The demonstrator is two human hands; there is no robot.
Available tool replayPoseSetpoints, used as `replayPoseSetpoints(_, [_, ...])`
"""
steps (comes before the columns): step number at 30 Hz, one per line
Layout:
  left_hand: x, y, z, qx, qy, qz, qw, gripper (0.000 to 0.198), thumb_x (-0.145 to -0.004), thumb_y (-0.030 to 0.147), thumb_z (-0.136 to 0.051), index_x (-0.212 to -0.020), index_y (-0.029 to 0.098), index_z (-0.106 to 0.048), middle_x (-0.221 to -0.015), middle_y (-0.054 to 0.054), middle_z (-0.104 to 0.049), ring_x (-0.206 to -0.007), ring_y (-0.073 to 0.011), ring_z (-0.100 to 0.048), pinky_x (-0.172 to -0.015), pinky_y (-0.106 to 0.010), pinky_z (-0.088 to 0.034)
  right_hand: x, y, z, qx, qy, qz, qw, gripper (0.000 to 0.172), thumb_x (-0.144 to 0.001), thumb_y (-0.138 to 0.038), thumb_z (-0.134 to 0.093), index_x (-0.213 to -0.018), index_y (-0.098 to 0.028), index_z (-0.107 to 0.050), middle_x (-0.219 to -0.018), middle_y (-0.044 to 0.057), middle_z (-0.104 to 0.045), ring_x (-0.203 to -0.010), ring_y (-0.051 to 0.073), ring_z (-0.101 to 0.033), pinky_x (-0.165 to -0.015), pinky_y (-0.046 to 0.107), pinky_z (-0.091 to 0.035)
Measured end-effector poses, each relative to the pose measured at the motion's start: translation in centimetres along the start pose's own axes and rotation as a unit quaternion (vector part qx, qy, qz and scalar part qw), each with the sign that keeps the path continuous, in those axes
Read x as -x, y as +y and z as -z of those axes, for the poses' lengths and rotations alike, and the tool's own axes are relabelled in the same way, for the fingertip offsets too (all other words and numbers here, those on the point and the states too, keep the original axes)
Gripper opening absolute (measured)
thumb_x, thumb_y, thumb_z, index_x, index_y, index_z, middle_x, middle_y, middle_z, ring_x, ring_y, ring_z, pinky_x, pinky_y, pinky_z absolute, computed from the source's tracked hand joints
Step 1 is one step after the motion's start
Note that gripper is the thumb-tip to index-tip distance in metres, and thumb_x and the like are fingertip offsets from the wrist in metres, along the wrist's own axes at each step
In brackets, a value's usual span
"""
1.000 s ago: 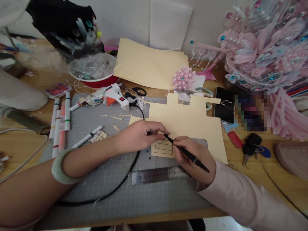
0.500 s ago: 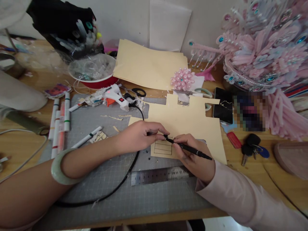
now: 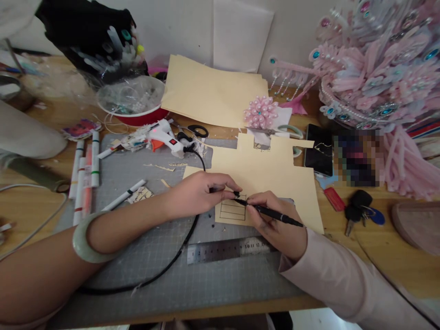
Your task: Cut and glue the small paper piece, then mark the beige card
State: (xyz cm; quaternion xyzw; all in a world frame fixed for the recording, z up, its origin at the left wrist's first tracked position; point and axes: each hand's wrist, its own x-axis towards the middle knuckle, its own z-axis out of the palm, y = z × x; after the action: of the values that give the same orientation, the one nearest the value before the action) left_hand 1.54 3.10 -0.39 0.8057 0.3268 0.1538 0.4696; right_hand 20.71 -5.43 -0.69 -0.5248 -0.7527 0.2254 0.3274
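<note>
My right hand (image 3: pixel 273 215) is closed around a black pen (image 3: pixel 280 215), its tip pointing left. The thumb and forefinger of my left hand (image 3: pixel 202 195) pinch a small black piece (image 3: pixel 236 194), mostly hidden by the fingers, close to the pen tip. I cannot tell whether the two touch. Beneath both hands lies a cream card sheet (image 3: pixel 264 174) with cut-out edges; a ruled box (image 3: pixel 232 212) is drawn on its near part. Below the card, a steel ruler (image 3: pixel 223 250) rests on the grey cutting mat (image 3: pixel 165 275).
A white glue gun (image 3: pixel 167 137) lies behind my left hand, its black cable (image 3: pixel 184 247) looping across the mat. Markers (image 3: pixel 95 160) lie at the left. Card sheets (image 3: pixel 213 91) and a pink bead flower (image 3: pixel 260 112) are at the back. Keys (image 3: pixel 357 206) and phone (image 3: pixel 318 149) lie right.
My left fingers and the pen tip stay almost in place, with only a very slight shift of the pen tip. The rest of the table looks the same.
</note>
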Motion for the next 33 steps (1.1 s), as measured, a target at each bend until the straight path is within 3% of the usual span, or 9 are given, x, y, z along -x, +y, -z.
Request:
replayPoseSetpoints(5, [0.0,-0.2,-0.1,0.014,-0.004,0.006,1.000,0.023,-0.083,0.033,-0.050,-0.095,0.018,-0.063,-0.073,0.000,-0.064,-0.065,-0.0114,-0.057,-0.058,-0.019,-0.042,-0.1,-0.1,-0.1,-0.074,0.037,-0.066,0.994,0.004,-0.081,-0.022,-0.052,-0.084,-0.020,-0.051,-0.072,0.001,-0.063,-0.064,0.014,-0.062,-0.057,0.023,-0.047])
replayPoseSetpoints(8, [0.1,-0.3,-0.1,0.012,-0.004,0.005,1.000,0.023,-0.083,0.034,-0.050,-0.095,0.019,-0.063,-0.074,0.000,-0.064,-0.064,-0.0109,-0.056,-0.057,-0.019,-0.041,-1.0,0.1,0.0,-0.187,0.086,-0.147,0.967,0.008,-0.083,-0.027,-0.051,-0.080,-0.019,-0.049,-0.066,-0.001,-0.060,-0.059,0.013,-0.061,-0.054,0.023,-0.049])
replayPoseSetpoints(11, [0.1,-0.2,-0.1,0.003,-0.002,0.002,1.000,0.023,-0.082,0.033,-0.050,-0.096,0.019,-0.063,-0.075,0.000,-0.065,-0.064,-0.0106,-0.056,-0.056,-0.018,-0.040,-2.4,0.6,0.2,-0.263,0.069,-0.185,0.944,0.015,-0.084,-0.032,-0.050,-0.077,-0.019,-0.046,-0.060,-0.002,-0.058,-0.052,0.011,-0.058,-0.051,0.023,-0.048])
replayPoseSetpoints(20, [0.1,-0.1,-0.2,-0.006,0.008,-0.001,1.000,0.021,-0.081,0.032,-0.051,-0.093,0.018,-0.063,-0.064,0.003,-0.060,-0.052,-0.0076,-0.048,-0.050,-0.017,-0.036,-6.1,1.7,-0.4,-0.202,-0.028,-0.143,0.969,0.022,-0.085,-0.033,-0.046,-0.068,-0.018,-0.043,-0.047,-0.007,-0.045,-0.044,0.008,-0.044,-0.049,0.022,-0.036])
replayPoseSetpoints(33, [0.2,-0.2,-0.3,0.020,0.005,0.001,1.000,0.021,-0.081,0.030,-0.052,-0.094,0.018,-0.062,-0.064,0.003,-0.060,-0.054,-0.0078,-0.049,-0.051,-0.017,-0.037,-6.7,2.0,-0.1,-0.170,-0.097,-0.131,0.972,0.028,-0.084,-0.043,-0.047,-0.070,-0.018,-0.045,-0.051,-0.005,-0.047,-0.047,0.010,-0.046,-0.052,0.024,-0.036])
